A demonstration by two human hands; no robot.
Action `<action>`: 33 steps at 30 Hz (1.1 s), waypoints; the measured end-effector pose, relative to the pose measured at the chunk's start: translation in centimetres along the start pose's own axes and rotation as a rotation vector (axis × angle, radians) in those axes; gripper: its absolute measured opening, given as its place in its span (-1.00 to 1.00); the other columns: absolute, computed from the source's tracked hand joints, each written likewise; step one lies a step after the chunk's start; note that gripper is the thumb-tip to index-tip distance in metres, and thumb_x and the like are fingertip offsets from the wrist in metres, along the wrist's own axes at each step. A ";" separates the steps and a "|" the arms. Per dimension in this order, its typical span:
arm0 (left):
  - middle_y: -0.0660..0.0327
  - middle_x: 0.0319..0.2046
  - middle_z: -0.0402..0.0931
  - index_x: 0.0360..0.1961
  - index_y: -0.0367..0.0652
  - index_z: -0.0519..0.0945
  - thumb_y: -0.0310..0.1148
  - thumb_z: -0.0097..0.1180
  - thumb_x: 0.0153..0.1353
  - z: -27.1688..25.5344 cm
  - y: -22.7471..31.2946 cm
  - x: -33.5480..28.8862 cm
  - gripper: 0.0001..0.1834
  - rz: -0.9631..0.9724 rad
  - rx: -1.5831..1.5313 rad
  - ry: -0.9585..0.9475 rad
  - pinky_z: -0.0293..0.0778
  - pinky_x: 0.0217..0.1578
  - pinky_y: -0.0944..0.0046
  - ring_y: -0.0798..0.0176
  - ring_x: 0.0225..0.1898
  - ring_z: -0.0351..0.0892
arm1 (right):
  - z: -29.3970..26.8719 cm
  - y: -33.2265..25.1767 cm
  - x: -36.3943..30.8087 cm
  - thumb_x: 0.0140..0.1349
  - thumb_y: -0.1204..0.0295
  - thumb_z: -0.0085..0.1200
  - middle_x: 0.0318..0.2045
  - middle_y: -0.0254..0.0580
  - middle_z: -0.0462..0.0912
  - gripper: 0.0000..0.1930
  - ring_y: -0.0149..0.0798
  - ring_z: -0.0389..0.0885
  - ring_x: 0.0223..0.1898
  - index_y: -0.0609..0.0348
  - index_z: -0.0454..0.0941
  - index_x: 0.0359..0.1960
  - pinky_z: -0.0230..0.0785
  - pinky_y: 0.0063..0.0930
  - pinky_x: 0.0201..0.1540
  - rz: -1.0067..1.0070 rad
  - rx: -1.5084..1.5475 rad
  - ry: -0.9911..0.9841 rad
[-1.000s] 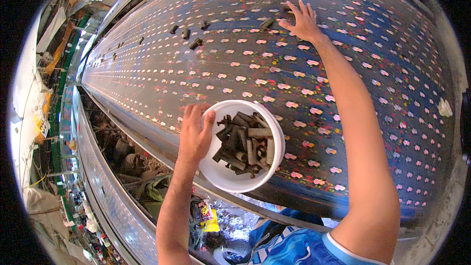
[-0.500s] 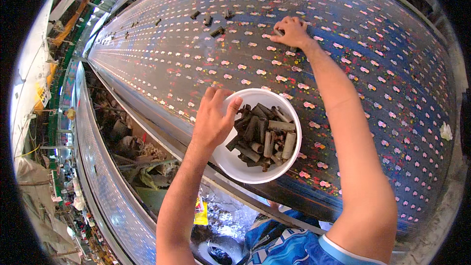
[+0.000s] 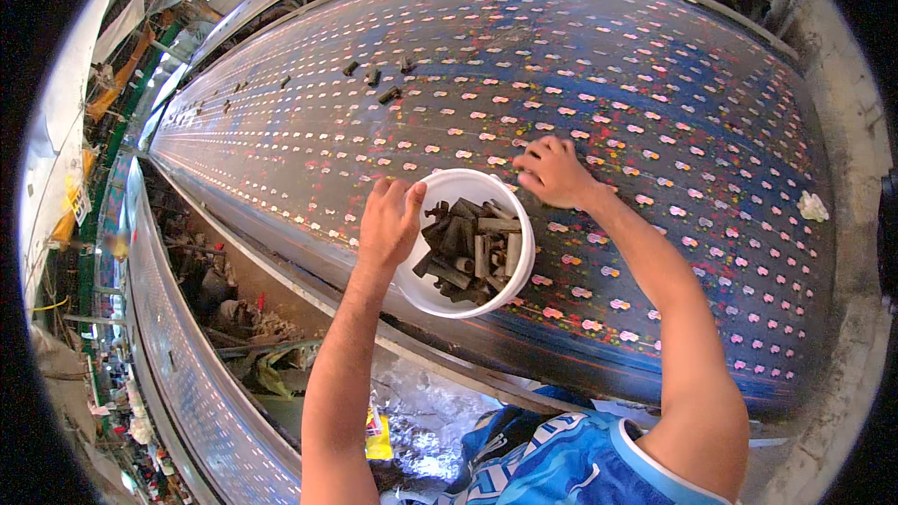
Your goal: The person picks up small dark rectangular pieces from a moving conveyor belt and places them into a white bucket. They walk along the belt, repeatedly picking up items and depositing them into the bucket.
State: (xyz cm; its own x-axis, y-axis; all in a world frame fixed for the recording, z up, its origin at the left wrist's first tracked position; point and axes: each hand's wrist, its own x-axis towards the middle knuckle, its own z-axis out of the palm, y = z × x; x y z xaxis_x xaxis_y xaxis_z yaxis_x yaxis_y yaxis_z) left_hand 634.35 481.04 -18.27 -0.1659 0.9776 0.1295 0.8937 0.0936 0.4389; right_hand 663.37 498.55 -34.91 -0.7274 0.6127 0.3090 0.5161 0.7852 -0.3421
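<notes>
My left hand (image 3: pixel 391 224) is closed on the rim of a round white bucket (image 3: pixel 525 266), its thumb at the inner side. In the bucket lies a heap of short, dark, stick-like pieces (image 3: pixel 458 234), some round like cut rods. The bucket rests near the front edge of a long table covered with dark cloth (image 3: pixel 645 154) printed with small pink-and-white motifs. Just right of the bucket, my right hand (image 3: pixel 557 173) hangs low over the cloth with curled fingers; whatever they hold is hidden. Several loose dark pieces (image 3: pixel 390 94) lie farther back on the cloth.
A crumpled white scrap (image 3: pixel 812 207) lies at the cloth's right side. The table's raised edge (image 3: pixel 440 369) runs along my front. A second long table (image 3: pixel 192 388) stands left, across a gap filled with clutter (image 3: pixel 220 290). A yellow packet (image 3: pixel 379 440) is below.
My right hand has drawn back from the far cloth toward the bucket. The bucket and my left hand sit slightly farther left in view, and the view has shifted.
</notes>
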 end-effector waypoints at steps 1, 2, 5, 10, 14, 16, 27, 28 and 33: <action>-0.23 0.03 0.59 0.07 -0.31 0.68 0.13 -0.13 0.61 0.1 -0.4 -0.2 -0.36 -0.004 -0.008 0.005 0.42 0.24 -0.17 -0.32 0.19 0.52 | -2.3 -1.6 -1.5 0.32 -0.02 0.25 0.21 -0.12 0.58 -0.53 0.07 0.42 0.28 -0.21 0.65 0.21 0.24 0.25 0.26 0.012 -0.017 -0.123; -0.24 0.03 0.59 0.07 -0.31 0.68 0.13 -0.14 0.61 0.1 -0.8 -0.5 -0.35 -0.015 -0.014 0.012 0.40 0.25 -0.18 -0.33 0.20 0.52 | -4.1 -2.9 -2.4 0.30 -0.05 0.28 0.30 -0.06 0.52 -0.45 0.10 0.38 0.32 -0.22 0.61 0.29 0.23 0.28 0.30 0.020 -0.031 -0.247; -0.29 0.05 0.60 0.04 -0.35 0.66 0.18 -0.21 0.63 0.2 -0.4 -0.8 -0.29 -0.028 -0.010 0.037 0.32 0.33 -0.21 -0.40 0.26 0.47 | -8.1 -4.1 -5.9 0.23 -0.09 0.38 0.48 0.06 0.26 -0.25 0.22 0.22 0.44 -0.28 0.46 0.45 0.21 0.44 0.36 -0.023 -0.089 -0.506; -0.21 -0.22 0.60 -0.23 -0.34 0.64 0.17 -0.30 0.65 0.9 -1.1 -0.6 -0.26 0.118 -0.087 0.150 0.43 0.03 -0.20 -0.33 -0.04 0.52 | -8.8 -6.5 -9.3 0.25 0.14 0.42 0.50 0.10 0.20 -0.28 0.38 0.24 0.44 -0.38 0.43 0.47 0.42 0.54 0.22 0.216 -0.143 -0.626; -0.21 -0.26 0.59 -0.25 -0.35 0.64 0.20 -0.32 0.65 0.9 -1.1 -1.0 -0.22 0.058 -0.130 0.128 0.43 -0.01 -0.19 -0.33 -0.08 0.52 | -9.3 -6.6 -12.6 0.23 0.30 0.39 0.41 0.18 0.28 -0.35 0.49 0.37 0.33 -0.29 0.49 0.38 0.59 0.36 0.15 0.287 -0.129 -0.624; -0.21 -0.28 0.58 -0.24 -0.36 0.65 0.21 -0.32 0.65 0.6 -1.0 -1.0 -0.20 0.049 -0.144 0.127 0.43 -0.02 -0.19 -0.33 -0.09 0.52 | -10.4 -7.4 -12.7 0.20 0.35 0.38 0.37 0.20 0.33 -0.37 0.52 0.39 0.31 -0.24 0.52 0.35 0.60 0.27 0.18 0.303 -0.142 -0.626; 0.01 0.03 0.47 -0.01 -0.30 0.69 0.21 -0.36 0.66 2.3 -6.2 -2.2 -0.22 -0.250 -0.808 0.265 0.47 0.08 -0.04 0.02 0.09 0.49 | -10.6 -10.4 -18.0 0.00 0.52 0.39 -0.03 0.05 0.49 -0.48 0.14 0.63 -0.01 0.02 0.59 0.07 0.55 -0.01 0.04 0.471 0.258 -0.346; 0.02 0.05 0.45 0.03 -0.29 0.67 0.21 -0.36 0.66 2.2 -6.0 -2.7 -0.24 -0.253 -0.867 0.259 0.47 0.09 -0.02 0.04 0.11 0.47 | -11.3 -11.2 -18.0 0.00 0.53 0.38 -0.05 0.04 0.49 -0.51 0.12 0.63 -0.03 0.05 0.59 0.04 0.55 -0.05 0.03 0.509 0.327 -0.327; 0.05 0.16 0.36 0.15 -0.21 0.61 0.20 -0.33 0.65 -0.1 -8.8 -11.6 -0.30 -0.083 -1.020 0.097 0.51 0.10 0.10 0.13 0.17 0.41 | -17.9 -17.2 -17.4 0.09 0.60 0.41 -0.09 -0.30 0.51 -0.57 -0.28 0.64 -0.11 0.04 0.52 -0.04 0.59 -0.30 -0.24 0.783 0.724 -0.084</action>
State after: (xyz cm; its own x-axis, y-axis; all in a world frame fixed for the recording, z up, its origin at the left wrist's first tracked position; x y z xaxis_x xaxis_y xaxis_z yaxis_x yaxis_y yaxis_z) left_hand 628.34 468.87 -23.56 -0.2843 0.9517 0.1160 0.1063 -0.0890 0.9904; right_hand 675.24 475.98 -18.51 -0.3531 0.8934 -0.2778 0.4813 -0.0812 -0.8728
